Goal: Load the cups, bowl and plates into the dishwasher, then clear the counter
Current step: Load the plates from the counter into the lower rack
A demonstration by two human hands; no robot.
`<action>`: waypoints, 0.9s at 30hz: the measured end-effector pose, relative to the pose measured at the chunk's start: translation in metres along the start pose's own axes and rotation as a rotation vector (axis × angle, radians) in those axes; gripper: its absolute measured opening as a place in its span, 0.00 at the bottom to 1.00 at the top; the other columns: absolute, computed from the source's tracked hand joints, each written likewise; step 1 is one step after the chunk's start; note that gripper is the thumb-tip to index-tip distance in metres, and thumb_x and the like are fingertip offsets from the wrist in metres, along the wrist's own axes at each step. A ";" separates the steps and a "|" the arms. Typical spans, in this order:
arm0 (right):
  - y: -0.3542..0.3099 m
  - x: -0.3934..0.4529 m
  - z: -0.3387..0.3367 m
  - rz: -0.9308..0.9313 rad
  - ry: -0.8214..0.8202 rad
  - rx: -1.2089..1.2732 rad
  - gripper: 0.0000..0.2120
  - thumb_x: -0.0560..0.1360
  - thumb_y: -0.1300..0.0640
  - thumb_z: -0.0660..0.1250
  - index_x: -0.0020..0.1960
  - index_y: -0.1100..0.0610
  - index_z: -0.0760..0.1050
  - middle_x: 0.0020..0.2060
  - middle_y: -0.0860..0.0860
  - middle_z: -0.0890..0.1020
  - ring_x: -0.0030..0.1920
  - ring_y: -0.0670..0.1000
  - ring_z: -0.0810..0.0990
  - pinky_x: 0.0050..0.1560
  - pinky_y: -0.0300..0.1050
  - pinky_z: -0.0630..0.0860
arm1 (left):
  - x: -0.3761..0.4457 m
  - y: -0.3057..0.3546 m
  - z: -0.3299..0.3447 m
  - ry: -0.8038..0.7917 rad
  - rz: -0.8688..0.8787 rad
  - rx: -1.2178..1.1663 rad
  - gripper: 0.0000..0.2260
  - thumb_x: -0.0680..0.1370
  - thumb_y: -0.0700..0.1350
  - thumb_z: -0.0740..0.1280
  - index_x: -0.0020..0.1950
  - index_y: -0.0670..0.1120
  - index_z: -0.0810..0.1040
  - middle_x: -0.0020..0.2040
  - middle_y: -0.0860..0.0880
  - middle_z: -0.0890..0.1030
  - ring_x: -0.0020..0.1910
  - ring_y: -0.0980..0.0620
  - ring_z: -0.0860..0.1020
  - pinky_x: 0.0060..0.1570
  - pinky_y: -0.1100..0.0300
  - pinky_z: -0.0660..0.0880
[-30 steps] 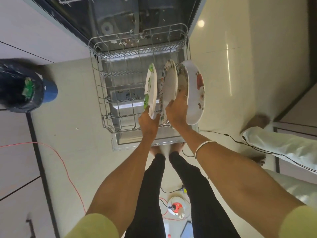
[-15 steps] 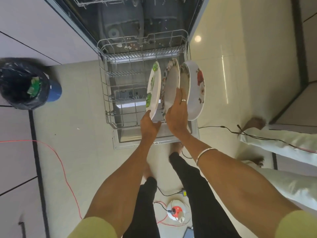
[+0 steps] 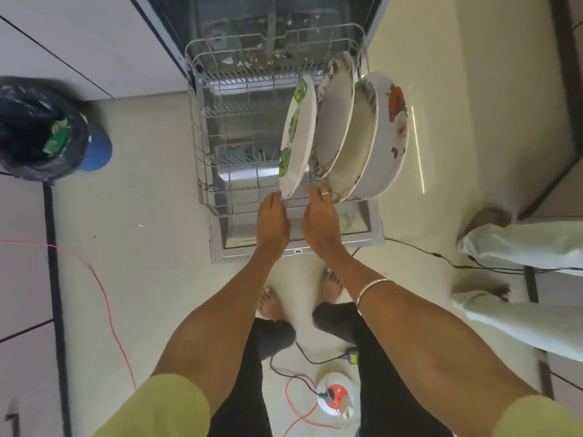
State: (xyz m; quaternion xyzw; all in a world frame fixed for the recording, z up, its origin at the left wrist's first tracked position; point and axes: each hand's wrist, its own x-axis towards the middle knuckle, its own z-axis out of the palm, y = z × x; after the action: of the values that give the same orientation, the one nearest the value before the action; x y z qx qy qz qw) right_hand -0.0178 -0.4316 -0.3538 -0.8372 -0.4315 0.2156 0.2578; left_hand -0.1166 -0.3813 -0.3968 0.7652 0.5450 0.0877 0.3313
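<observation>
The dishwasher (image 3: 284, 26) stands open with its lower rack (image 3: 202, 146) pulled out. Four plates (image 3: 334, 115) stand on edge along the rack's right side. They look stiff, glazed, slippery and breakable, best gripped at the rim. The left hand (image 3: 273, 220) touches the lower rim of the green-patterned plate (image 3: 298, 137), fingers nearly straight. The right hand (image 3: 320, 216) rests loosely curled fingers on the neighbouring plates' rims, gripping nothing.

Four white round dishes stand on edge side by side in the pulled-out grey wire dishwasher rack (image 3: 202, 159). From left: a green-patterned plate (image 3: 299, 137), two brown-rimmed plates (image 3: 336, 118) (image 3: 356, 146), and a deep red-flowered bowl (image 3: 389, 137).
</observation>
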 end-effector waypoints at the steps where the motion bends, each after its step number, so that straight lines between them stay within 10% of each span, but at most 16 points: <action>1: 0.008 0.001 0.011 -0.003 0.006 -0.014 0.17 0.81 0.65 0.58 0.69 0.60 0.71 0.65 0.59 0.74 0.64 0.58 0.74 0.63 0.53 0.76 | 0.002 -0.008 0.012 0.037 0.010 -0.007 0.13 0.83 0.38 0.59 0.66 0.40 0.72 0.61 0.43 0.77 0.59 0.44 0.75 0.59 0.46 0.77; 27: 0.103 0.132 0.155 -0.590 0.642 -0.035 0.23 0.85 0.56 0.49 0.69 0.71 0.69 0.69 0.63 0.72 0.72 0.61 0.68 0.73 0.55 0.65 | 0.155 -0.079 0.130 0.909 0.498 -0.067 0.21 0.85 0.44 0.50 0.64 0.34 0.77 0.61 0.38 0.80 0.64 0.36 0.75 0.68 0.46 0.70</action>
State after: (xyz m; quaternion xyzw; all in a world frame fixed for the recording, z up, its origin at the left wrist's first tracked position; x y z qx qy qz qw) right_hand 0.0260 -0.3343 -0.5557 -0.7068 -0.5538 -0.1462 0.4152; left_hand -0.0531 -0.2818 -0.5797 0.7453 0.4322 0.5046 0.0547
